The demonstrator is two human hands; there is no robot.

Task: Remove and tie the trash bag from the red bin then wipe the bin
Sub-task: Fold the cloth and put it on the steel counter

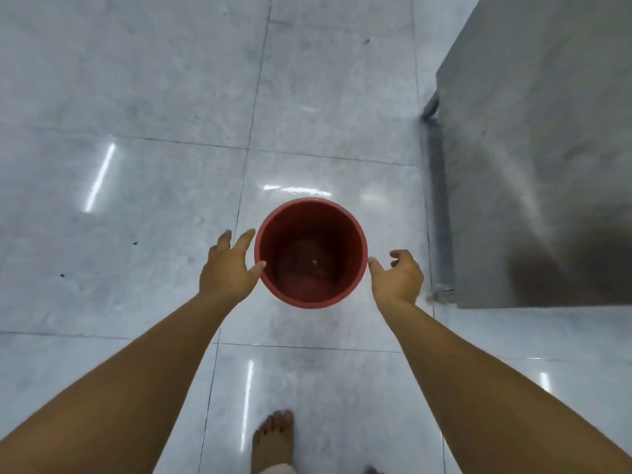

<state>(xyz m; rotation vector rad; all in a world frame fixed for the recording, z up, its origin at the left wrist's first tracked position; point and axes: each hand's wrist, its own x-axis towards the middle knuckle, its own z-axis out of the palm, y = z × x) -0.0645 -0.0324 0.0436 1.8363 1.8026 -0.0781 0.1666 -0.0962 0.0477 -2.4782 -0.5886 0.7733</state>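
I see the round red plastic bin [310,253] upright on the glossy grey tiled floor [136,165], beside a steel cabinet [533,165]. Left hand [227,268] spread, thumb at the rim. Right hand [398,277] loosely apart, thumb touching the rim; neither grips.

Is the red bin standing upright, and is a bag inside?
Upright: the round red plastic bin shows its bare bottom from above. No bag visible.

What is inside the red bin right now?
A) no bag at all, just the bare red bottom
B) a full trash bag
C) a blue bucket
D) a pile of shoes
A: the red bin shows only its bare inside walls and bottom, with no bag lining it, while the left hand and right hand sit open at its sides.
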